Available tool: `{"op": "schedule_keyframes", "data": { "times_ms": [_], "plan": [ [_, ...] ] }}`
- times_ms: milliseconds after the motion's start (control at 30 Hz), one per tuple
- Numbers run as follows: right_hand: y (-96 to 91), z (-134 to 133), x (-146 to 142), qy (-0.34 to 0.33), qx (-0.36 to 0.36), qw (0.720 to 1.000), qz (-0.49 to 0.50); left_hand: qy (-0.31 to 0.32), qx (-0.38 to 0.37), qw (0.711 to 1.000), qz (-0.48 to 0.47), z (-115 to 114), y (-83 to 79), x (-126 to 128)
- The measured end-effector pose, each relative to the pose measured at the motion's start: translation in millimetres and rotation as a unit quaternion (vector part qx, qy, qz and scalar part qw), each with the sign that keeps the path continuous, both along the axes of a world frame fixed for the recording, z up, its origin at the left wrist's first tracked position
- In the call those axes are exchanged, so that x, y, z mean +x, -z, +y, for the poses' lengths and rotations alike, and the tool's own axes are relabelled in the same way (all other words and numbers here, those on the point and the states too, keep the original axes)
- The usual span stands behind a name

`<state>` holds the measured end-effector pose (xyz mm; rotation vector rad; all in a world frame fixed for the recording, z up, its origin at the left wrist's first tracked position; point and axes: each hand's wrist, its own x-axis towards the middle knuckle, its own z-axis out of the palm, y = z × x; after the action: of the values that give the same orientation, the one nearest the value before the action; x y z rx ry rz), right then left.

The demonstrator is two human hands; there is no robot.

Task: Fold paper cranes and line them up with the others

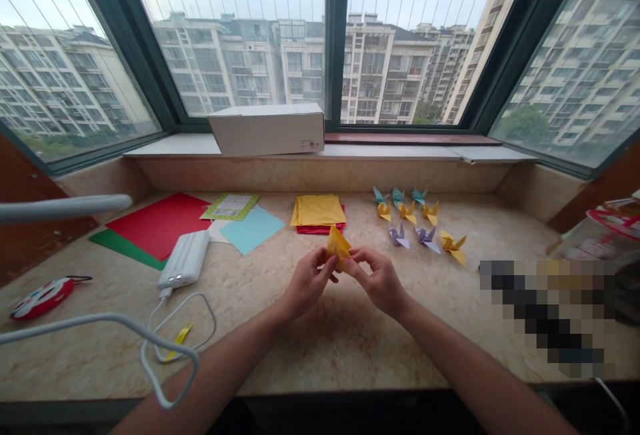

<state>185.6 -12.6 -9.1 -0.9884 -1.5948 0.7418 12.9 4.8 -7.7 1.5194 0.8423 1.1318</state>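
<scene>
A partly folded piece of yellow origami paper (339, 243) is raised above the counter, its pointed tip upward. My left hand (311, 278) pinches its lower left side between thumb and fingers. On the lower right side, my right hand (375, 278) grips the same paper, thumb and forefinger closed on it. Just behind the hands lies a stack of yellow paper (318, 210) with red paper (320, 229) under it. To the right stand rows of folded paper cranes: teal ones (398, 196), yellow ones (407, 212) and purple ones (426, 238).
Left on the stone counter (280, 362) are red sheets (160, 225), a green sheet (123, 248), a light blue sheet (253, 228), a white power bank (185, 258) with its cable (120, 318), and a red-and-white object (44, 298). A white box (267, 130) sits on the windowsill.
</scene>
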Motion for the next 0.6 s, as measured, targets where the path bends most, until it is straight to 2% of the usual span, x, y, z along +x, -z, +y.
{"op": "schedule_keyframes", "data": {
  "times_ms": [167, 333, 600],
  "plan": [
    [0.6, -3.1, -4.5, -0.068, -0.008, 0.997, 0.032, -0.031, 0.001, 0.998, -0.052, 5.1, 6.4, -1.3],
    [2.5, -3.0, -5.0, -0.031, 0.022, 0.998, 0.04, -0.002, -0.041, 0.995, -0.087, 5.8, 2.7, -2.0],
    [4.5, -0.3, -1.5, -0.066, -0.061, 0.993, 0.082, -0.021, -0.123, 0.985, -0.116, 3.0, -5.2, -1.3]
  ]
}}
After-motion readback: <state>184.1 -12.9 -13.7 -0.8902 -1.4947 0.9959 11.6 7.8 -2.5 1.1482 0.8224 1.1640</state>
